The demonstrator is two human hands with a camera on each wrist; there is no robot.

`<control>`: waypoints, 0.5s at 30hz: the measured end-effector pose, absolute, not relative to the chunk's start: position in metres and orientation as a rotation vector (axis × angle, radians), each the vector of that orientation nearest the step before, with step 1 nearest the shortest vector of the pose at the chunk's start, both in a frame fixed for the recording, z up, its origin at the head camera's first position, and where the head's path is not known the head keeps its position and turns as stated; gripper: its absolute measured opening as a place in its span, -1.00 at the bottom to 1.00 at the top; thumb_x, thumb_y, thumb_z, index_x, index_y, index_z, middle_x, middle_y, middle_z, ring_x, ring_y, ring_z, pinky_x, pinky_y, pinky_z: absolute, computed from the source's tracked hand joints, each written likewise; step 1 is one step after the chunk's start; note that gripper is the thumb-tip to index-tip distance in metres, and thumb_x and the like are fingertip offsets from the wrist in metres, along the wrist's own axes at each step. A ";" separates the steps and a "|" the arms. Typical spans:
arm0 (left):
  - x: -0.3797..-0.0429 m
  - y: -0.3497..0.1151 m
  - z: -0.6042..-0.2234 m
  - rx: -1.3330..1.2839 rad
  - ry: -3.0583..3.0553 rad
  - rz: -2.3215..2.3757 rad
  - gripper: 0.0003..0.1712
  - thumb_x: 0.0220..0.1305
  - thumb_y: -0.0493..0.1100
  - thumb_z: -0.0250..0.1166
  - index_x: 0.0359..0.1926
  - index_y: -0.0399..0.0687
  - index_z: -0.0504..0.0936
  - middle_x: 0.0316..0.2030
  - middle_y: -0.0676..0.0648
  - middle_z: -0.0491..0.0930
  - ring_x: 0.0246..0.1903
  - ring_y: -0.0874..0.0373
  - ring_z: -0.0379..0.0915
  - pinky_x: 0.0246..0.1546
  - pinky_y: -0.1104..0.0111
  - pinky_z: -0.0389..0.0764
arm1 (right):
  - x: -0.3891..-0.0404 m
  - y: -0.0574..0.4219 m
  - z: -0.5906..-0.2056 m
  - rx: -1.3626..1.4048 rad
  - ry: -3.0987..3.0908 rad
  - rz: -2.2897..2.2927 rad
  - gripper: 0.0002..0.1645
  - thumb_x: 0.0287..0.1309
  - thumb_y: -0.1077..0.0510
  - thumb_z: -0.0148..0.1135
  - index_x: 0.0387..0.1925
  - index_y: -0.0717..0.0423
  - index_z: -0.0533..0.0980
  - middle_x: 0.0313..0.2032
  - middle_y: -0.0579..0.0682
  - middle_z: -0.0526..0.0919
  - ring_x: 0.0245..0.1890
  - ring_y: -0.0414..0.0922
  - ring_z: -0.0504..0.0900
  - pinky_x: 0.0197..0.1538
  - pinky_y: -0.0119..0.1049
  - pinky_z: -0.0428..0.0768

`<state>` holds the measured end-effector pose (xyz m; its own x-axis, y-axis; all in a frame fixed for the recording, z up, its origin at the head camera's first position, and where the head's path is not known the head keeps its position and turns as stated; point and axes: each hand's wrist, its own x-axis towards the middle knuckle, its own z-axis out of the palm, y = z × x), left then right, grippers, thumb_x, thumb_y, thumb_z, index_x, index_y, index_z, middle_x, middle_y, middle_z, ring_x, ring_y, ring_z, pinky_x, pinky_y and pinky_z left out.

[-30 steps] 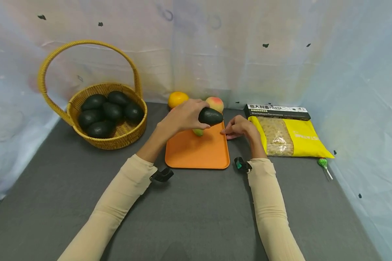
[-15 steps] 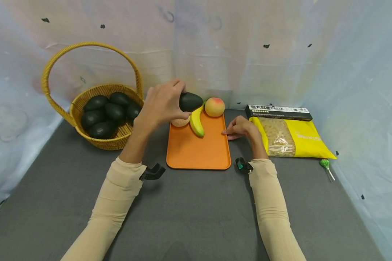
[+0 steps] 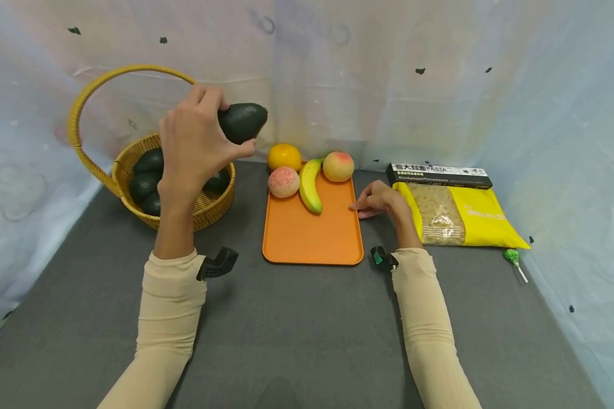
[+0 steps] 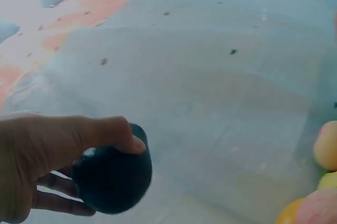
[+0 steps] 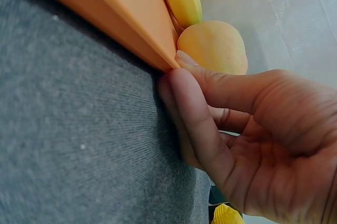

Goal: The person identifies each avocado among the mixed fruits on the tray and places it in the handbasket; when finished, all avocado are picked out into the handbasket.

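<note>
My left hand (image 3: 191, 139) grips a dark green avocado (image 3: 243, 122) between thumb and fingers, raised in front of the wicker basket (image 3: 212, 213) and partly hiding it. In the left wrist view the thumb lies over the avocado (image 4: 116, 179), with fingers behind it. Several more avocados (image 3: 145, 184) lie in the basket. My right hand (image 3: 378, 200) pinches the right rim of the orange tray (image 3: 312, 241) between thumb and index finger, plain in the right wrist view. A banana (image 3: 310, 187), an orange (image 3: 284, 156) and two peaches (image 3: 283, 182) sit at the tray's far end.
Right of the tray lies a yellow pasta bag (image 3: 481, 224), with a black pasta box (image 3: 440, 176) behind it. A green lollipop (image 3: 511, 255) is at the far right. The basket's tall handle (image 3: 74, 122) arches up; a pale curtain (image 3: 337, 74) hangs behind the grey table.
My left hand has carried the avocado from above the tray up and leftward to the basket, uncovering the fruit on the tray. The right hand has stayed at the tray's rim.
</note>
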<state>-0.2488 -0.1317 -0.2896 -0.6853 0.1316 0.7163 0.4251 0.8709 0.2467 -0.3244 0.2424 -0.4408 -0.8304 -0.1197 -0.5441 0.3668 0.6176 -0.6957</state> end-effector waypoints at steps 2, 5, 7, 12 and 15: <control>-0.246 -0.140 -0.286 -0.351 -2.289 -0.532 -0.37 0.05 0.10 0.58 -0.11 -0.30 0.56 -0.17 -0.32 0.56 -0.34 -0.26 0.48 -0.33 -0.12 0.58 | -0.324 0.242 -0.441 0.189 2.282 -1.162 -0.70 0.29 0.16 0.45 -0.10 0.34 0.66 -0.50 -0.06 0.68 -0.50 -0.24 0.77 -0.22 -0.37 0.77; -0.242 -0.152 -0.282 -0.288 -2.285 -0.546 -0.37 0.05 0.11 0.57 -0.11 -0.30 0.57 -0.15 -0.33 0.56 -0.29 -0.29 0.48 -0.28 -0.13 0.54 | -0.324 0.242 -0.441 0.192 2.284 -1.165 -0.70 0.29 0.16 0.46 -0.10 0.33 0.65 -0.49 -0.05 0.68 -0.49 -0.25 0.77 -0.23 -0.38 0.77; -0.242 -0.159 -0.280 -0.253 -2.295 -0.547 -0.37 0.04 0.11 0.56 -0.11 -0.29 0.56 -0.14 -0.34 0.55 -0.26 -0.30 0.47 -0.26 -0.13 0.51 | -0.324 0.243 -0.441 0.187 2.289 -1.163 -0.68 0.29 0.15 0.46 -0.08 0.33 0.65 -0.47 -0.05 0.68 -0.49 -0.25 0.77 -0.22 -0.38 0.77; -0.244 -0.178 -0.283 -0.094 -2.378 -0.491 -0.33 0.08 0.15 0.53 -0.09 -0.30 0.50 -0.15 -0.33 0.51 -0.30 -0.27 0.40 -0.37 0.02 0.34 | -0.324 0.243 -0.442 0.176 2.295 -1.163 -0.67 0.28 0.15 0.46 -0.08 0.34 0.67 -0.45 -0.04 0.70 -0.48 -0.24 0.78 -0.20 -0.35 0.78; -0.246 -0.189 -0.285 0.017 -2.484 -0.474 -0.28 0.10 0.19 0.52 -0.02 -0.30 0.49 -0.13 -0.33 0.52 -0.30 -0.27 0.38 -0.40 0.12 0.24 | -0.324 0.243 -0.442 0.174 2.299 -1.163 -0.68 0.28 0.14 0.47 -0.09 0.33 0.68 -0.45 -0.04 0.71 -0.48 -0.23 0.78 -0.21 -0.34 0.78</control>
